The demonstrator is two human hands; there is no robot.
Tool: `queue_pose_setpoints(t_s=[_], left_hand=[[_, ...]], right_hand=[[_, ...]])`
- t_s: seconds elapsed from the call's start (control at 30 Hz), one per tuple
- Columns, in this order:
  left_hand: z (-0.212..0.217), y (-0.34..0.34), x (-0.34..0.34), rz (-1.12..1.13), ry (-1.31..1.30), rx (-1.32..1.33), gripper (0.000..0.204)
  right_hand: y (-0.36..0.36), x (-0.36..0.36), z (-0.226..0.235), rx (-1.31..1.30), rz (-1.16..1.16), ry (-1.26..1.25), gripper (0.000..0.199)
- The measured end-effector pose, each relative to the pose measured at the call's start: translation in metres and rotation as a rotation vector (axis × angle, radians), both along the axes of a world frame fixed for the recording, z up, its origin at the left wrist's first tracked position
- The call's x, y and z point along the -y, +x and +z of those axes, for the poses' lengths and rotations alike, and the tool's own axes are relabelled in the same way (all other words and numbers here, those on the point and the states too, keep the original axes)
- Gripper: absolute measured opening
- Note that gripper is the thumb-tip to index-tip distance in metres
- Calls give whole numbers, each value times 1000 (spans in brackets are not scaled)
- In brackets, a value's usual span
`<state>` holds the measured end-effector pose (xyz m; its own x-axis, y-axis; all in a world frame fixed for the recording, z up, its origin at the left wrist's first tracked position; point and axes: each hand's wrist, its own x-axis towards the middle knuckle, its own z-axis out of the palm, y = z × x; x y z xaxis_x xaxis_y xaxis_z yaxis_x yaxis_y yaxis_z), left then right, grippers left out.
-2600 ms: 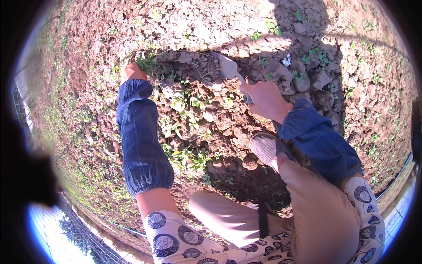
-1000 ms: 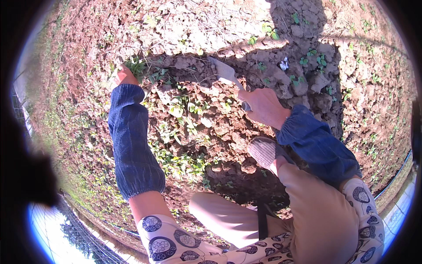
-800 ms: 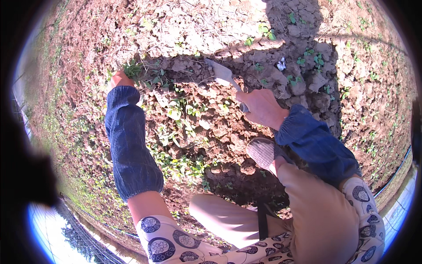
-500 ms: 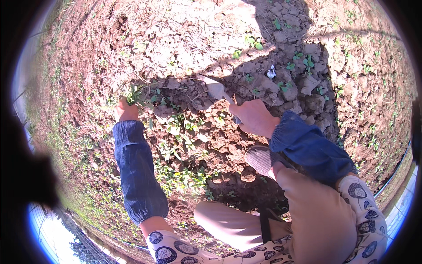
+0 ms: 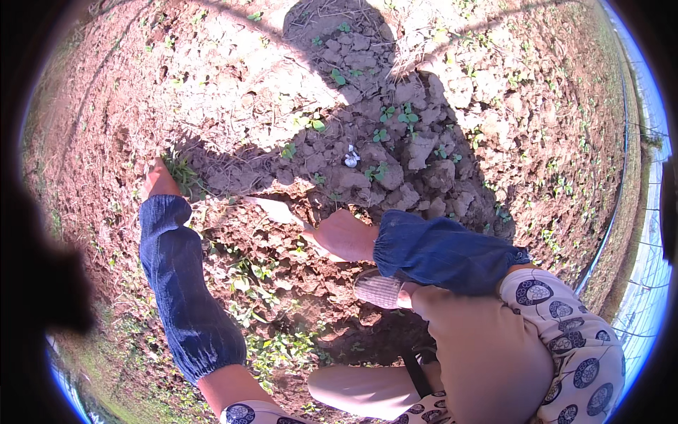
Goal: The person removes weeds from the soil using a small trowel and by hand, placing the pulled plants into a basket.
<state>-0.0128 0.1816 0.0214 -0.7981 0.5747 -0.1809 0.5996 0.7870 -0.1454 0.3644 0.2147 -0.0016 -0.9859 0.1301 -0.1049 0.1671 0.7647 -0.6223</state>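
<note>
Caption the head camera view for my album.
On cloddy ground, the right hand grips a trowel while the left hand holds leafy weeds.

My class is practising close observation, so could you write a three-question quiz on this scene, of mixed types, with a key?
1. Which hand grips the flat-bladed tool? A) left B) right C) both
2. True or false: a green clump is right beside the left hand.
3. Fill in: both forearms wear ____ sleeve covers.

Key: 1. B, the right hand. 2. True. 3. Blue.
</note>
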Motion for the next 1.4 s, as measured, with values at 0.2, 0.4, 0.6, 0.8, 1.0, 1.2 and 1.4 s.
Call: queue_pose_setpoints(t_s=[0.2, 0.4, 0.6, 0.8, 1.0, 1.2, 1.4], left_hand=[[8, -12, 13, 78, -32, 34, 57], [37, 35, 22, 38, 81, 189, 56], [10, 134, 121, -151, 427, 200, 46], [2, 142, 205, -30, 352, 314, 57], [-42, 57, 258, 33, -69, -161, 65], [-51, 40, 245, 357, -100, -12, 23], [-53, 24, 255, 402, -54, 86, 30]], right_hand=[[-2, 6, -11, -37, -23, -5, 21], [-6, 0, 1, 192, 7, -21, 17], [-14, 7, 11, 218, 18, -53, 30], [-11, 10, 8, 195, 1, -59, 35], [-16, 19, 14, 179, 2, -44, 27], [-10, 14, 9, 167, -5, -36, 33], [-14, 15, 14, 187, -9, 25, 27]])
